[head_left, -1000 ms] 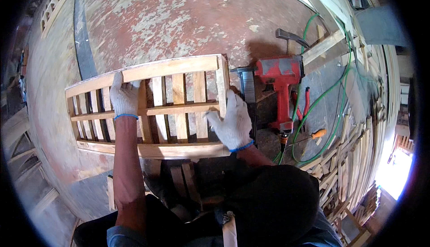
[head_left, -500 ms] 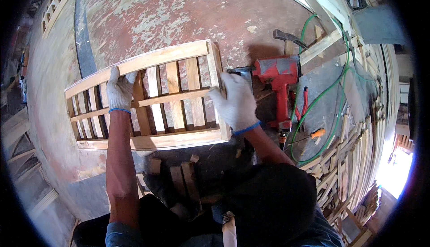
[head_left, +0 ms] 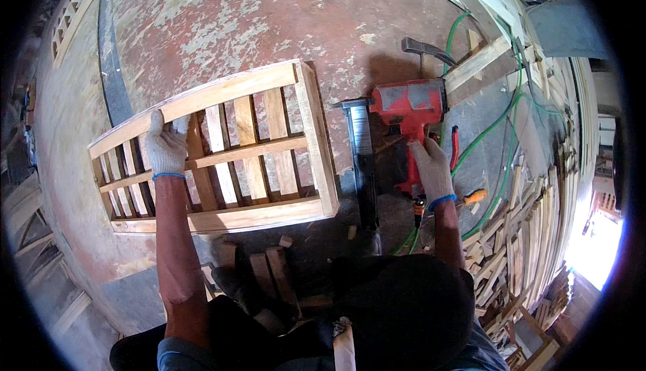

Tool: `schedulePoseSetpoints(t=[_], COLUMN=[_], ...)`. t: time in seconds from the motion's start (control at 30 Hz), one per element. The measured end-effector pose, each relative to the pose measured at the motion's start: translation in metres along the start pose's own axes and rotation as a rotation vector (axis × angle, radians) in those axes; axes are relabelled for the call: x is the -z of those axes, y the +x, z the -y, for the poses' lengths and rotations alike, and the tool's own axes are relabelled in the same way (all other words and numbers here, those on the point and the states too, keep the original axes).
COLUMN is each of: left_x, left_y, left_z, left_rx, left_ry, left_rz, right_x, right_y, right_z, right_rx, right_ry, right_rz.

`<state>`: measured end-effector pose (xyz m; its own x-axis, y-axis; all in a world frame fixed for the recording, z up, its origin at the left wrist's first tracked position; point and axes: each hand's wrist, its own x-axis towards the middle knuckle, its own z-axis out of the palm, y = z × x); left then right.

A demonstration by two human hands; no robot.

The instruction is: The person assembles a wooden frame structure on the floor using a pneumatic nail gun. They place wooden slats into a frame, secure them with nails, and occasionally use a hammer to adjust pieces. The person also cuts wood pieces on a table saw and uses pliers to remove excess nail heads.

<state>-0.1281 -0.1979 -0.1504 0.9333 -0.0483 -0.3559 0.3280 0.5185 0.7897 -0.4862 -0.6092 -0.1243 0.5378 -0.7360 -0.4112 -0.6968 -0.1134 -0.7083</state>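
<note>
Squarely on the patchy, flaking red surface [head_left: 282, 24] lies one rectangular frame of pale, straight-grained wood [head_left: 249, 152], three long rails crossed by flat slats, four showing right of the knit-gloved left hand [head_left: 167, 145], whose half-curled fingers touch the far rail, though I cannot tell whether they clasp it. Beside it, the gloved right hand [head_left: 433, 169] is closed around the handle of one scuffed red pneumatic nail gun [head_left: 409, 102], near one steel-headed hammer [head_left: 424, 47] and one screwdriver with a rounded orange handle [head_left: 476, 196].
</note>
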Motion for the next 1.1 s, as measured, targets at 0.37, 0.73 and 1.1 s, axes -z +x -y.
schedulePoseSetpoints(t=[0.37,0.73,1.1], left_x=[0.018,-0.002,0.008], left_y=[0.011,0.003,0.015], left_z=[-0.003,-0.002,0.0], left_rx=[0.024,0.006,-0.055], left_ry=[0.069,0.006,0.211], left_rz=[0.096,0.047,-0.044], right_x=[0.009,0.149,0.137], right_y=[-0.008,-0.061,-0.108], right_z=[0.013,-0.172,-0.107], right_rx=[-0.073,-0.269,-0.451], right_ry=[-0.007,0.506,-0.84], right_rz=[0.318,-0.265,-0.154])
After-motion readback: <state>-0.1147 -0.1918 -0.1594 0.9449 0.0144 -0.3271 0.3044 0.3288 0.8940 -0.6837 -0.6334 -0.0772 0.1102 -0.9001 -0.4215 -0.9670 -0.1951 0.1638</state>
